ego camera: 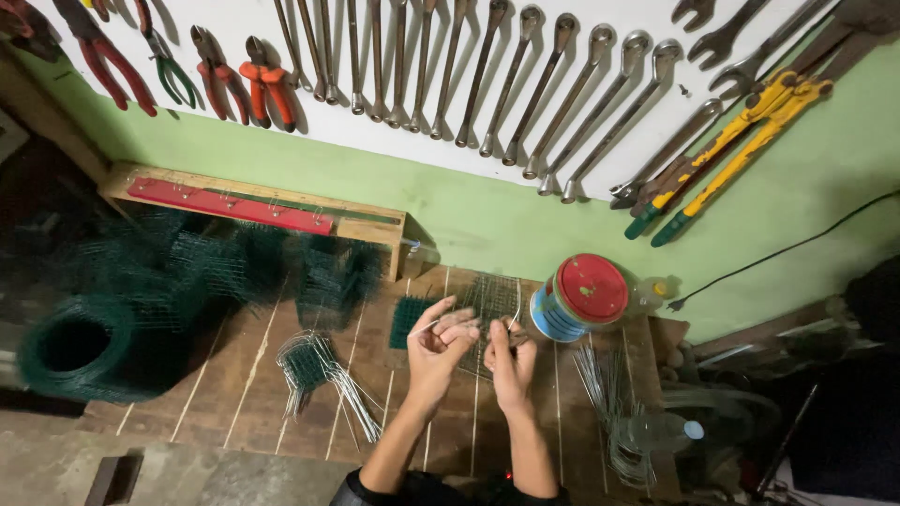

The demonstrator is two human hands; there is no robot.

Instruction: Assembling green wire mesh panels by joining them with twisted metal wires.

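A wooden workbench (253, 384) of planks stands against a green wall (487, 211), with a white tool board (600, 141) above it hung with pliers (267, 84), a long row of combination wrenches (511, 84) and yellow-handled bolt cutters (741, 131). A roll of green wire mesh (80, 347) lies at the bench's left end, beside cut mesh pieces (328, 276). Near the wall sits a tin can (577, 300), tipped on its side with a red lid on; its contents cannot be seen. A clear plastic bottle (661, 433) lies at the right edge, next to loose straight wires (600, 375). The left hand (441, 342) is half curled, fingers pinching a thin wire (424, 328). The right hand (511, 361) is closed around what looks like a small tool, over a flat mesh panel (489, 305).
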